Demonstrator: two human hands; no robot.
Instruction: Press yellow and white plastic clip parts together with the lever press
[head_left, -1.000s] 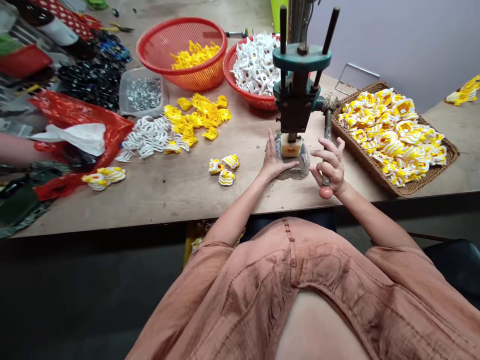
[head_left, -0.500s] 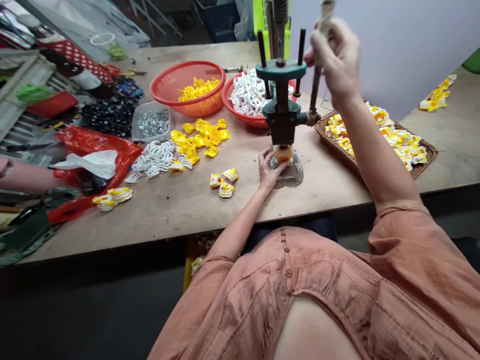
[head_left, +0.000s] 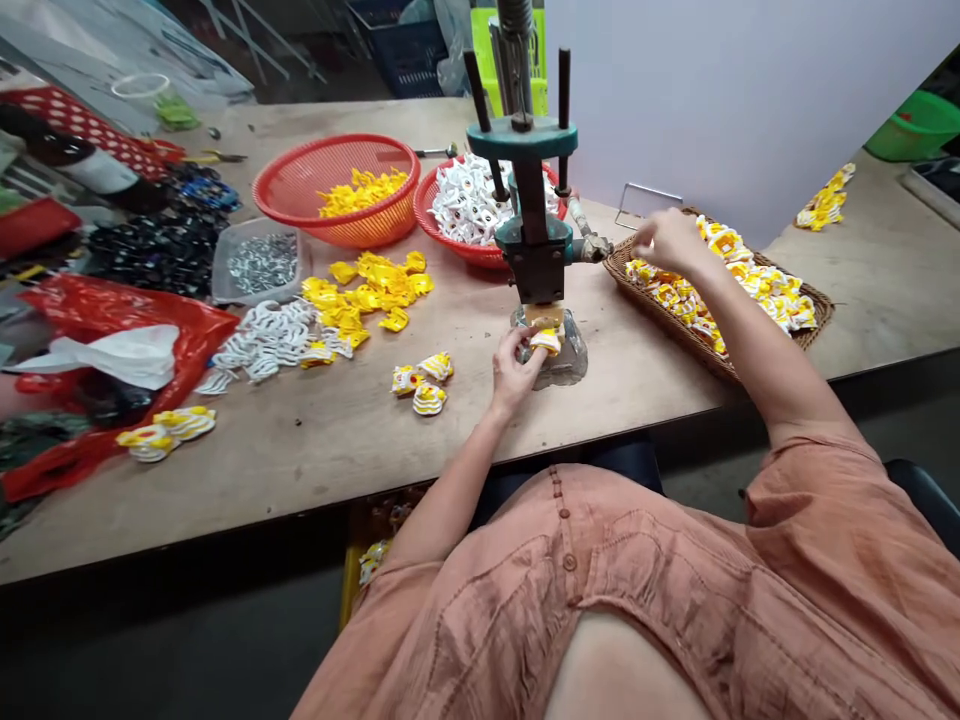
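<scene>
My left hand pinches a small yellow-and-white plastic piece at the front of the press base, just below the press head. The green and dark metal hand press stands upright on the table, its lever leaning back on the right side. My right hand is off the lever, over the near-left part of a wicker basket heaped with yellow-and-white pieces. Its fingers are loosely bent and apart, and nothing shows in them. Left of the press lie three yellow-and-white pieces in a small group.
Behind are a red basket of yellow parts and a red basket of white parts. Loose yellow parts, white wavy parts and a clear tub of metal bits lie left. A red plastic bag sits farther left.
My right hand has let go of the raised lever and come down to the right, over the wicker basket. The lever has swung back. My left hand has drawn the piece forward from under the press head.
</scene>
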